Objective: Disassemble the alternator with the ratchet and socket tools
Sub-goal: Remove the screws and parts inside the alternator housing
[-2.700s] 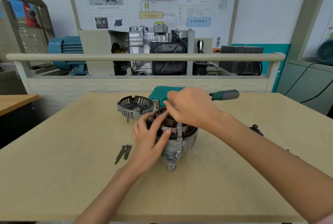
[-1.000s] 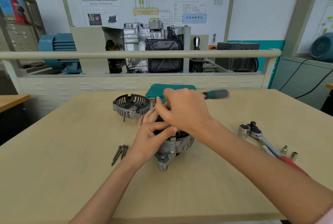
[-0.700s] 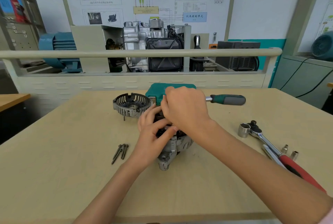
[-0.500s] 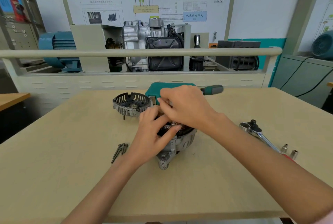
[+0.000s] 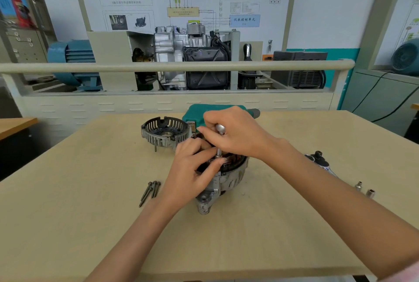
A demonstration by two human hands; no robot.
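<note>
Here the right hand [image 5: 235, 133] grips the ratchet [image 5: 219, 130] upright over the alternator [image 5: 226, 175]; the left hand [image 5: 192, 168], at its nine o'clock, clasps the housing.

A pale wooden workbench [image 5: 90, 225] carrying alternator parts and tools.

The alternator body [image 5: 223, 179] stands on the bench under the two gripping hands. Behind and to the left of the grip lies the removed slotted end cover [image 5: 165, 132]; straight behind it is a teal tool case [image 5: 195, 115]. Three long bolts [image 5: 149, 192] lie together to the left of the grip, nearer the person. To the right lie a ratchet head [image 5: 317, 159] and, farther out, two small sockets [image 5: 365, 190].
</note>
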